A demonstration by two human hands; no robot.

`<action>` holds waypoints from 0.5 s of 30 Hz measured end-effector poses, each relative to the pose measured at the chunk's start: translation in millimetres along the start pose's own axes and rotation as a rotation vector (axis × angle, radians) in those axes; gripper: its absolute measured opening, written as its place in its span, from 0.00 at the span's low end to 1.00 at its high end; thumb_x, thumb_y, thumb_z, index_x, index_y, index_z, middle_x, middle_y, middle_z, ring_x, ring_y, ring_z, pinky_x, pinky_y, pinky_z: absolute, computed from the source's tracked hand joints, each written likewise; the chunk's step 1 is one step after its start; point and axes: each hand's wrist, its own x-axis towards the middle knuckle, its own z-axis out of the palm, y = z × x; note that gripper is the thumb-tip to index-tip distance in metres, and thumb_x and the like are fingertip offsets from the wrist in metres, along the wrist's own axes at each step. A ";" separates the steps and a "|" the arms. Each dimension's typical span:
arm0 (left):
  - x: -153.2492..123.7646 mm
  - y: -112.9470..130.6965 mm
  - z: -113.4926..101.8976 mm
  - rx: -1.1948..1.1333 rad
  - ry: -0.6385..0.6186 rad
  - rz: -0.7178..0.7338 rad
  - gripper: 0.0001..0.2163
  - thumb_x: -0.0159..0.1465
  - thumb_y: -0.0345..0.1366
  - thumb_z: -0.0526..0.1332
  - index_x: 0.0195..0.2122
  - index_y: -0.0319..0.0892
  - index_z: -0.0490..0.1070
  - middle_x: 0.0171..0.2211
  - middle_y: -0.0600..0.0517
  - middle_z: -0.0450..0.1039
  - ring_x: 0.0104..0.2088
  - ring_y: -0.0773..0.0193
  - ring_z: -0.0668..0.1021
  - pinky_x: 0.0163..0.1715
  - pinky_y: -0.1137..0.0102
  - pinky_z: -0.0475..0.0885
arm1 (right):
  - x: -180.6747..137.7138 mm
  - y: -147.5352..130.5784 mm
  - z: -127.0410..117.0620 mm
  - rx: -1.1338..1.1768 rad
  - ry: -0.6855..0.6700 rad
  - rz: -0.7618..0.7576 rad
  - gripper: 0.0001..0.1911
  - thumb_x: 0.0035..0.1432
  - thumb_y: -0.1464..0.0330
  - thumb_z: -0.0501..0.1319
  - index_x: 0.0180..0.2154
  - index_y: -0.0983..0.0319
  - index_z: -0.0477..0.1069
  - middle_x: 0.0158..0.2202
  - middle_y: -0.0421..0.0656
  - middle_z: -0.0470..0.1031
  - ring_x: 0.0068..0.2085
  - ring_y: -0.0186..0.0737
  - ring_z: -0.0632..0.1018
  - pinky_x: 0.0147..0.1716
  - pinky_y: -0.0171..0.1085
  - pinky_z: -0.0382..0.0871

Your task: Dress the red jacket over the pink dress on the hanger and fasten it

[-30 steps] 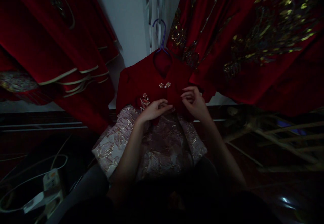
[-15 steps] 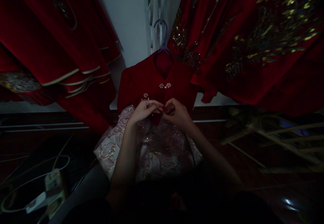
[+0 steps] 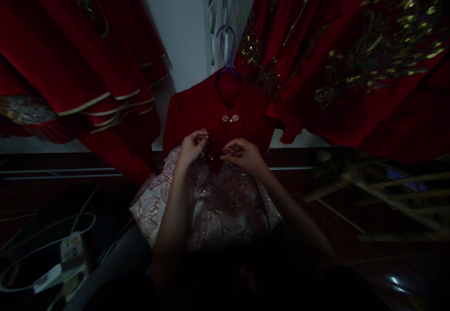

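A small red jacket (image 3: 197,104) with a V neck hangs on a purple hanger (image 3: 230,57) in front of me. Its upper front carries a pearl flower clasp (image 3: 230,119). Thumb and fingers of my left hand (image 3: 191,147) are pinched at a flower ornament on the left side of the jacket front. My right hand (image 3: 244,155) is closed on another flower-shaped ornament at the right front edge, partly hidden by its fingers. Below the hands spreads pale pink shiny fabric (image 3: 218,212) with gold patterning, over my lap.
Red garments (image 3: 116,57) hang on the left, and sequined red garments (image 3: 372,109) on the right. A power strip (image 3: 73,254) with a white cable lies at lower left. A wooden rack (image 3: 351,175) stands at lower right.
My left hand has moved left, away from the right hand, to the left flower ornament. The right hand stays nearly in place, its pinch a little farther left.
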 end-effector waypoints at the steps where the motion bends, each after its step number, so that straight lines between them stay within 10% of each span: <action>1: 0.5 -0.8 1.9 -0.001 0.001 0.001 0.11 0.56 0.36 0.61 0.38 0.38 0.75 0.40 0.47 0.78 0.36 0.65 0.79 0.40 0.69 0.74 | 3.6 3.8 3.0 0.059 0.008 0.024 0.14 0.47 0.60 0.68 0.35 0.59 0.74 0.37 0.42 0.76 0.34 0.35 0.77 0.35 0.37 0.74; 15: 1.1 5.1 5.5 -0.142 0.074 -0.076 0.15 0.50 0.38 0.67 0.37 0.36 0.76 0.38 0.44 0.79 0.38 0.61 0.81 0.45 0.65 0.75 | 60.5 25.5 49.0 -0.029 0.192 -0.060 0.06 0.55 0.69 0.60 0.36 0.60 0.74 0.36 0.42 0.75 0.34 0.33 0.77 0.35 0.33 0.75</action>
